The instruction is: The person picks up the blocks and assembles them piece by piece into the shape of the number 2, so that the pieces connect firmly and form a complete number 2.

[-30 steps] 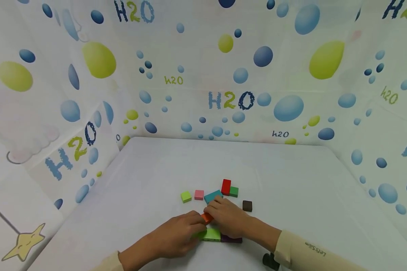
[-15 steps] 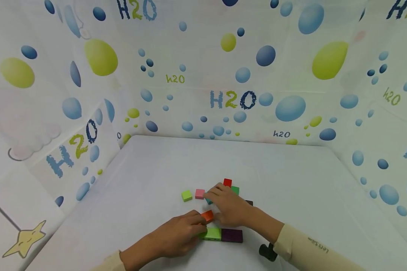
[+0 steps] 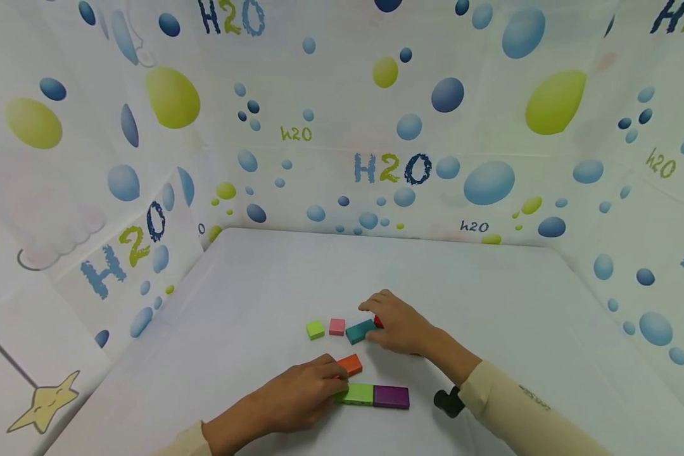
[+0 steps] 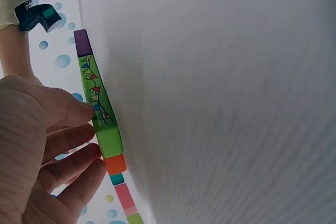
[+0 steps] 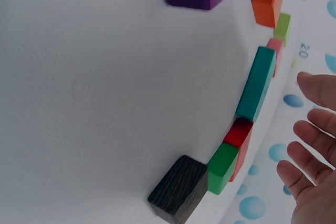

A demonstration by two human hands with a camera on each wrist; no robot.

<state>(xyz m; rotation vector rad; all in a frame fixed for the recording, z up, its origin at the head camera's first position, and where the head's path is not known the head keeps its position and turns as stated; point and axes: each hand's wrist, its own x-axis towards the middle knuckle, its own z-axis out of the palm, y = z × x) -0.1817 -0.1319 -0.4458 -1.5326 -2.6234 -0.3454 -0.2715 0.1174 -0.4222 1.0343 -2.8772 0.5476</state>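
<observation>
one hand, the right hand (image 3: 396,323), has left the orange block (image 3: 350,365), open over the red block (image 3: 379,321).

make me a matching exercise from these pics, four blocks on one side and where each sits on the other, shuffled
Blocks:
1. purple block
2. orange block
3. pink block
4. teal block

Places:
A. between the small lime green block and the teal one
B. at the left hand's fingertips, just beyond the long green block
C. end to end with the long green block, on its right
D. just left of the right hand, which hovers over the red block

Pairs: 1-C, 2-B, 3-A, 4-D
</observation>
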